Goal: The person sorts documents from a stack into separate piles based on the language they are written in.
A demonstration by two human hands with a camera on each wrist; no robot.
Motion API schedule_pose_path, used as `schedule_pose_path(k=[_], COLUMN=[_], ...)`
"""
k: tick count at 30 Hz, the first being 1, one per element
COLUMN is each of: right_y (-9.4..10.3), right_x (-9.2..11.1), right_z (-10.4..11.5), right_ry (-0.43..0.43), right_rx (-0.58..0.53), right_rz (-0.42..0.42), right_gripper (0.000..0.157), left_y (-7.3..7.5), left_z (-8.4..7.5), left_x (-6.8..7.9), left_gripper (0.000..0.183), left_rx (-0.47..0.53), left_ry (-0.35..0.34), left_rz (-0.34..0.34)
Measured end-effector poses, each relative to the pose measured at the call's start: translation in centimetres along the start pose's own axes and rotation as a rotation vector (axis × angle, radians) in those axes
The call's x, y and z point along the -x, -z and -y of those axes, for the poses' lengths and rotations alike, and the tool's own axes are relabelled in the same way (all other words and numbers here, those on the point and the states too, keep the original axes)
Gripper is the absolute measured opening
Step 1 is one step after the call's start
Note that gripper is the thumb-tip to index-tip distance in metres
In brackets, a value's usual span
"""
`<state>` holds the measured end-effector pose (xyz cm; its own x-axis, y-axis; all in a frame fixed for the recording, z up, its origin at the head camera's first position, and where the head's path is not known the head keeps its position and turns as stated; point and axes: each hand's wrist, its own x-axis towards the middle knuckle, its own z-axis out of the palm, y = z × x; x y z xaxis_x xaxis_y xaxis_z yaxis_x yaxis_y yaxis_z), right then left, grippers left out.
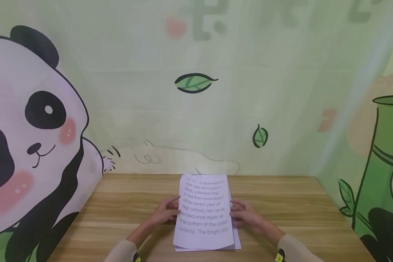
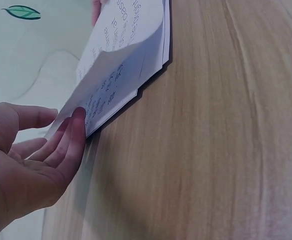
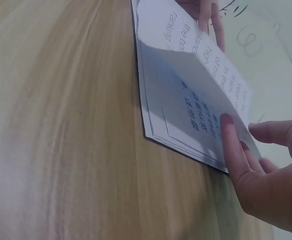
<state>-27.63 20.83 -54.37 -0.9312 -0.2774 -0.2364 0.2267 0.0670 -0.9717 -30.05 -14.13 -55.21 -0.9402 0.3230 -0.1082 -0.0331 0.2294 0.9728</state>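
A printed sheet of paper (image 1: 203, 214) is raised and bowed over a stack of papers (image 1: 237, 240) on the wooden table. My left hand (image 1: 165, 212) holds its left edge, the thumb above and the other fingers (image 2: 75, 135) underneath. At the opposite edge my right hand (image 1: 247, 215) holds the sheet the same way, its fingers (image 3: 232, 142) against the underside. Large English text covers the upper face; beneath it, the right wrist view shows a page with Chinese characters (image 3: 198, 112). Where the thumbs meet the paper is partly hidden.
The wooden table (image 1: 281, 196) extends to both sides of the stack. Behind it hangs a pale green backdrop (image 1: 216, 120) with a panda (image 1: 75, 109) on the left and bamboo (image 1: 376, 174) on the right.
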Motion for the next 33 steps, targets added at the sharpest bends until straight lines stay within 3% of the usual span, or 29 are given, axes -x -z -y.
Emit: schedule_pose_path(k=[6, 11, 18, 33], right_y=[0.1, 0.1, -0.3, -4.1], right_x=[0.4, 0.8, 1.0, 0.0], right_z=[-0.4, -0.4, -0.1, 0.7], right_ry=[-0.029, -0.056, -0.055, -0.031], right_rx=[-0.029, -0.043, -0.074, -0.063], right_rz=[0.060, 0.114, 0.106, 0.063], right_gripper=[0.069, 0.069, 0.069, 0.063], left_y=[0.1, 0.6, 1.5, 6.3], left_z=[-0.1, 0.5, 0.9, 1.4], left_x=[0.3, 0.4, 1.0, 2.5], left_gripper=[0.059, 0.059, 0.062, 0.067], left_rx=[0.032, 0.076, 0.135, 0.213], left_ry=[0.086, 0.090, 0.065, 0.036], left_rz=[0.013, 0.051, 0.070, 0.108])
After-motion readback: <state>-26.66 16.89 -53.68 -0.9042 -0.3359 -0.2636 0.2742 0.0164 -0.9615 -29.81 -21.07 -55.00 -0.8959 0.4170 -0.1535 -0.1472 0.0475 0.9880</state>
